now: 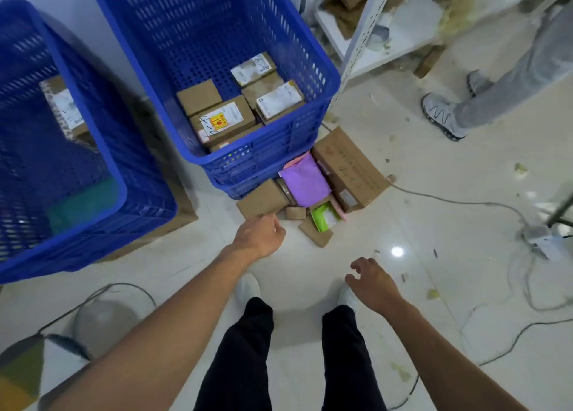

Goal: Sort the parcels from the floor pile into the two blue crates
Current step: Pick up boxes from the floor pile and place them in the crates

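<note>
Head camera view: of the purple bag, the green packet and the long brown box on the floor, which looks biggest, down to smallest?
1. Long brown box, largest.
2. Purple bag.
3. Green packet, smallest, though partly tucked under other parcels.
All three lie together, so nearness hardly skews this.

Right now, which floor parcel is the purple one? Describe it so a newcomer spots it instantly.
Find the right blue crate; the floor pile sits at its near right corner. The purple mailer lies there beside a long cardboard box, the only soft, lilac bag among brown cartons.
</note>
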Available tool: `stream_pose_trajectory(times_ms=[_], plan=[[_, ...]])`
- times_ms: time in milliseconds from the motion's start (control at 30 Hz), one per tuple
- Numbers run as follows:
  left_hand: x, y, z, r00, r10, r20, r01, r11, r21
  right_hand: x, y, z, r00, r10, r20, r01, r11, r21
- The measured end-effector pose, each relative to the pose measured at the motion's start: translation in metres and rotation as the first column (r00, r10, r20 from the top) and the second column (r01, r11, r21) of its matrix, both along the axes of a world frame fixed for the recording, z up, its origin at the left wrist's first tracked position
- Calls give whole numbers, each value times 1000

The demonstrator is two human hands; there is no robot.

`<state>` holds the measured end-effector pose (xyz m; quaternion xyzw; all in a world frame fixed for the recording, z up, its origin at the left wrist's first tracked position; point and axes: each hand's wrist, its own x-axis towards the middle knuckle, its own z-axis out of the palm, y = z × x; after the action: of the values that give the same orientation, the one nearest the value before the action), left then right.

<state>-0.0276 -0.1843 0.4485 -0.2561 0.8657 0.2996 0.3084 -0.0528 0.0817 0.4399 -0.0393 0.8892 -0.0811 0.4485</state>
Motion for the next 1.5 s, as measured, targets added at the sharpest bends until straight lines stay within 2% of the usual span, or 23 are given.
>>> stream_pose_trajectory(times_ms=[233, 433, 600, 800, 933, 1133, 1300, 1500], plan=[[-20, 46, -156, 992, 52, 117, -45, 997, -57, -39, 23, -137, 998, -62, 21, 63, 998, -31], [-46, 78, -312, 989, 87, 116, -78, 994, -79, -67, 31, -279, 1000, -25, -8, 25, 996, -84], [-80, 88, -423, 986, 164, 5, -160, 967, -200, -79, 22, -386, 996, 64, -56, -70, 991, -115], [-110, 99, -487, 957, 260, -132, -290, 895, -339, -73, 13, -457, 996, 73, -53, -80, 985, -152], [-110, 107, -497, 931, 302, -204, -354, 883, -310, -65, 18, -466, 994, 105, -25, -108, 984, -144], [-99, 103, -457, 958, 261, -118, -285, 905, -315, -63, 26, -429, 992, 124, -4, -124, 987, -100], [-82, 90, -384, 979, 198, -51, -203, 926, -317, -64, 22, -364, 991, 130, 23, -127, 989, -81], [-57, 74, -267, 970, 236, -64, -245, 929, -276, -65, 3, -262, 995, 101, -2, -101, 991, -83]])
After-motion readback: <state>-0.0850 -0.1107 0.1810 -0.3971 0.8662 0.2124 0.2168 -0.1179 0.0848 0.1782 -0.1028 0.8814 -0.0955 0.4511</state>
